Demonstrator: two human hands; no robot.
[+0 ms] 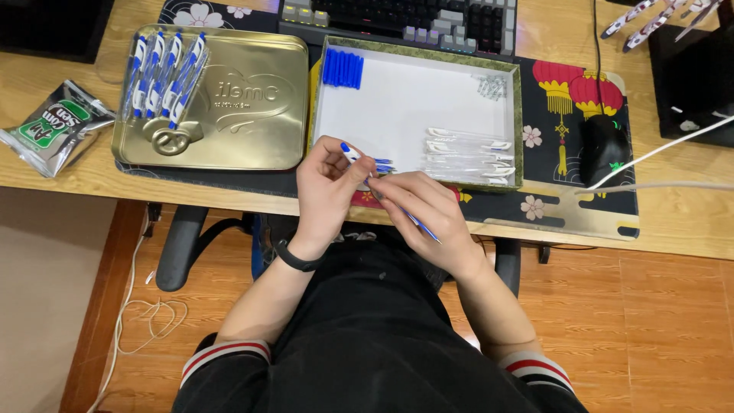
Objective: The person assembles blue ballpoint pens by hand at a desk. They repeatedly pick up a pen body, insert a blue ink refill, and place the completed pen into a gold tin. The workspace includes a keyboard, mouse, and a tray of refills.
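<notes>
Gold tin lid (252, 115), blue caps (342, 68), white tray (405, 99), red-lantern floral mat (569, 115).

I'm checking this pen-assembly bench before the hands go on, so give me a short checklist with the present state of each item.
1. Left hand grips a white pen piece with a blue tip: ok.
2. Right hand holds a thin blue refill, its end sticking out below the palm: ok.
3. Refill lined up with the pen piece: cannot tell, the fingers cover the joint.
4. Clear barrels lie in the white tray beside the hands: ok.
5. Blue caps sit in the tray's far corner: ok.
6. Finished pens rest on the gold tin: ok.
</notes>
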